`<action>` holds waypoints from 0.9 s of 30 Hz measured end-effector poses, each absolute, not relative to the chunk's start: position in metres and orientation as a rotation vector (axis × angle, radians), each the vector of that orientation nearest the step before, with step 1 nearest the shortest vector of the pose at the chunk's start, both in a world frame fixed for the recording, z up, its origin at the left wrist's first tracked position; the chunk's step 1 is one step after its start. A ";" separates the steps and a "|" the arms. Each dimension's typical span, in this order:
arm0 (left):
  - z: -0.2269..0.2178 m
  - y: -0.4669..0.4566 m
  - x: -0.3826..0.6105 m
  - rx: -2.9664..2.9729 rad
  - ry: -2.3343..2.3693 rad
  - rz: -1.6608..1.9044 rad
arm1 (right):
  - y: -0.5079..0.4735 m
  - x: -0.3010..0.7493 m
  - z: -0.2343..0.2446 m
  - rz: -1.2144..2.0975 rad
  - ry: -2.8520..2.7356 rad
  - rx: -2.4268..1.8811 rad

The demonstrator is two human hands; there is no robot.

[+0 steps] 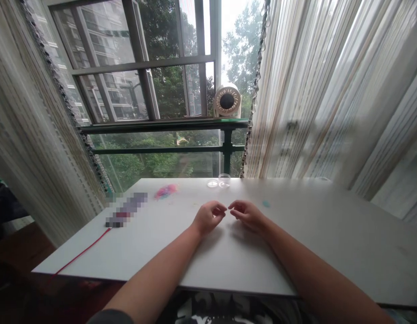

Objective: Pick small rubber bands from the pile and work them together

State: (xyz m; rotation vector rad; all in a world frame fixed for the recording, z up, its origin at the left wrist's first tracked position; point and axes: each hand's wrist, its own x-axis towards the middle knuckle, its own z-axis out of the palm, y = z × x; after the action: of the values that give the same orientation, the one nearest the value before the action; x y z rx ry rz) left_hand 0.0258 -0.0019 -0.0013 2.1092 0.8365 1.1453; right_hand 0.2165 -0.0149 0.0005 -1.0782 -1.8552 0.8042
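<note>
Over the middle of the white table (181,252), my left hand (210,217) and my right hand (248,214) face each other, with a narrow gap between their fingertips. On both hands the fingers curl toward the thumb as in a pinch. Anything held between them is too small to make out. Beyond the hands, near the far edge, stands a clear round container (224,181) beside a clear round lid (212,183). A loose pile of small pink and blue pieces (166,191) lies to the left. Right of my right hand rests a small teal piece (266,204).
A pixelated device (129,209) lies at the table's left, and a red cable (83,248) runs from it over the near edge. Behind the table are a green railing (161,150), a window, and a white round fan (227,101). Striped curtains (316,99) hang on both sides.
</note>
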 end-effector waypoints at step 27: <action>-0.003 -0.009 0.028 2.098 0.877 1.050 | -0.013 0.215 -0.004 0.781 -1.961 -1.013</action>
State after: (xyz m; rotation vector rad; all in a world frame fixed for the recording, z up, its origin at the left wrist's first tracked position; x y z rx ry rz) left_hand 0.0276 -0.0093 -0.0035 2.0975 0.8771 1.0505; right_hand 0.2147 -0.0126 -0.0042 -1.0132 -1.9611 0.7812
